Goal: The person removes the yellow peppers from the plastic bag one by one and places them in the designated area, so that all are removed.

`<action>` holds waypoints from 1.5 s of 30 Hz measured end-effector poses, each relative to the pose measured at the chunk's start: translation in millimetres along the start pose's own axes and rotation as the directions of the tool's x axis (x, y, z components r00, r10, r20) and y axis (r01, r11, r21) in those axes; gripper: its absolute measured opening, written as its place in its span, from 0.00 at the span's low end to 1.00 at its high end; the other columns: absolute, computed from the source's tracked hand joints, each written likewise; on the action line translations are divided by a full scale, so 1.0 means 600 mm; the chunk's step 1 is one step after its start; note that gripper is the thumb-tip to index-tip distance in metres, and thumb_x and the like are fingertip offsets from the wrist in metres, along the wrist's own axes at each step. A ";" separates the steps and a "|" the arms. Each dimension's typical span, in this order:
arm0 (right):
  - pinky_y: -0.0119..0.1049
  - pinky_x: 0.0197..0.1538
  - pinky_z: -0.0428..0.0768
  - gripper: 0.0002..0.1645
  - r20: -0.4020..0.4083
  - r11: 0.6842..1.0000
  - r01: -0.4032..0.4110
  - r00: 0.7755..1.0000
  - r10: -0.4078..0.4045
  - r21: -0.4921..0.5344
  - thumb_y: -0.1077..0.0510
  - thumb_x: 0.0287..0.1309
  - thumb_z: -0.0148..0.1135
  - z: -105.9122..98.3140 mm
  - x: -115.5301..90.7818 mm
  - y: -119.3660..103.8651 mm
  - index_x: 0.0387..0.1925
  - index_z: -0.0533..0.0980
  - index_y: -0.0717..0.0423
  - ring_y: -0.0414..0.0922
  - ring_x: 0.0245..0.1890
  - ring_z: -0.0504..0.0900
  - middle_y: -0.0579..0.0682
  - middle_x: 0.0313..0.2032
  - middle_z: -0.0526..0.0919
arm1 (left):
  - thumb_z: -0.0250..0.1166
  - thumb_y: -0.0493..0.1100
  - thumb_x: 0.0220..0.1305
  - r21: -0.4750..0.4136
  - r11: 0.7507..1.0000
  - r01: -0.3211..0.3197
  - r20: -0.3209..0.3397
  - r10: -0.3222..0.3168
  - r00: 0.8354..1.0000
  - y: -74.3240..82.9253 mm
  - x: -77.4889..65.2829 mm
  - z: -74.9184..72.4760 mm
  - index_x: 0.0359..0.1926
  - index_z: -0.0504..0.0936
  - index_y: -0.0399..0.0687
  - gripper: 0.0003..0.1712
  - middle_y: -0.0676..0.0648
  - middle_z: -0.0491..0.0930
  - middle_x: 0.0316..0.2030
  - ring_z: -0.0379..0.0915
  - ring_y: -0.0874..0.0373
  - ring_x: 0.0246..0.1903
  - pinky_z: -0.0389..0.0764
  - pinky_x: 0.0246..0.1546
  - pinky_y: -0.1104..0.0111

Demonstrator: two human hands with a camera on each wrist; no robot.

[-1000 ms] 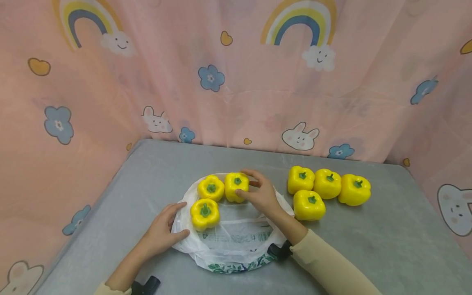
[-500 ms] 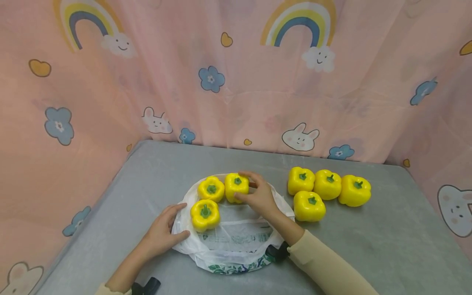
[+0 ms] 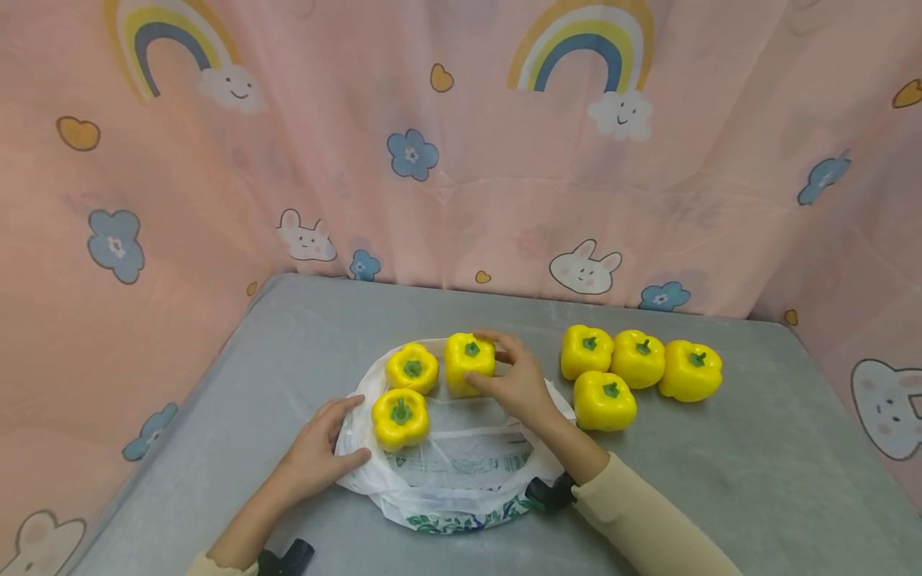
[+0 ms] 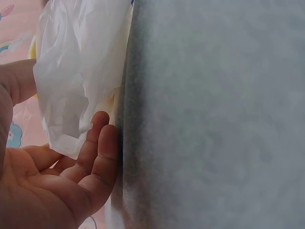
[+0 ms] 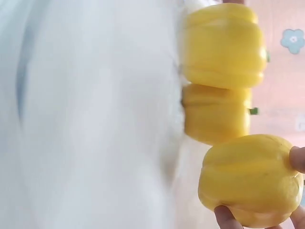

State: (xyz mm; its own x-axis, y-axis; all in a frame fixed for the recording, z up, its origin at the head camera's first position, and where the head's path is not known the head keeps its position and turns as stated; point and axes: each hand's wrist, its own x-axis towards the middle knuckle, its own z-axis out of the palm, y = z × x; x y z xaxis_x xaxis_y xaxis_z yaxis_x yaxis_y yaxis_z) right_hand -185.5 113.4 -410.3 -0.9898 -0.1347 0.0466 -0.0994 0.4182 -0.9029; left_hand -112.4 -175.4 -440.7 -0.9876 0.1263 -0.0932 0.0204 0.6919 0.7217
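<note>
I get soft, even light in the head view, glints on the yellow peppers point(image 3: 603, 412), a dimmer left-wrist feed with the grey tabletop point(image 4: 214, 114) unfocused, and a bright right-wrist one blurring the white bag point(image 5: 100, 119).

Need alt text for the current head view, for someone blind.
The right hand holds a yellow pepper at an open white bag with two more peppers in it; the left hand touches its side. Four peppers sit to the right on a gray table before a pink curtain.
</note>
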 end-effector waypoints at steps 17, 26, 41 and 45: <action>0.44 0.50 0.83 0.34 -0.086 0.992 0.123 0.989 -0.120 0.032 0.61 0.49 0.72 -0.083 -0.045 -0.026 0.60 0.72 0.49 0.53 0.53 0.73 0.50 0.62 0.71 | 0.72 0.41 0.52 0.001 1.000 -0.008 -0.006 0.008 1.000 -0.004 0.001 0.001 0.68 0.65 0.46 0.42 0.38 0.65 0.66 0.60 0.39 0.67 0.68 0.64 0.47; 0.28 0.46 0.81 0.35 -0.176 0.991 0.123 0.976 -0.130 -0.051 0.64 0.49 0.71 -0.143 -0.090 -0.034 0.61 0.71 0.53 0.52 0.51 0.71 0.53 0.62 0.70 | 0.72 0.41 0.52 0.006 1.000 -0.008 -0.011 0.008 1.000 -0.002 -0.002 -0.002 0.68 0.65 0.45 0.42 0.37 0.65 0.66 0.60 0.38 0.67 0.67 0.64 0.46; 0.13 0.41 0.76 0.34 -0.366 0.971 0.109 0.913 -0.183 -0.214 0.69 0.48 0.70 -0.248 -0.163 -0.003 0.59 0.72 0.58 0.32 0.49 0.70 0.43 0.61 0.71 | 0.72 0.42 0.52 0.018 1.000 -0.009 -0.012 0.009 1.000 -0.002 -0.001 0.002 0.68 0.65 0.45 0.42 0.37 0.65 0.66 0.61 0.39 0.67 0.68 0.64 0.47; 0.11 0.40 0.75 0.35 -0.400 0.958 0.113 0.891 -0.215 -0.262 0.70 0.45 0.71 -0.270 -0.177 0.012 0.58 0.73 0.59 0.29 0.48 0.70 0.39 0.60 0.71 | 0.71 0.42 0.53 0.020 1.000 -0.012 -0.003 0.012 1.000 0.003 0.000 0.000 0.68 0.65 0.45 0.42 0.37 0.65 0.66 0.61 0.39 0.67 0.69 0.63 0.48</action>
State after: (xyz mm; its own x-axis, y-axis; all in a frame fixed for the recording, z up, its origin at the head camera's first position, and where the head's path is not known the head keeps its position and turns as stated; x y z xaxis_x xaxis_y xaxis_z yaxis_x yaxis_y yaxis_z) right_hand -97.3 276.1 -352.7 -0.9012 0.1499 0.4068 -0.2343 0.6211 -0.7479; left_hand -112.6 -174.5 -439.4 -0.9877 0.1328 -0.0823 0.0357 0.7047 0.7086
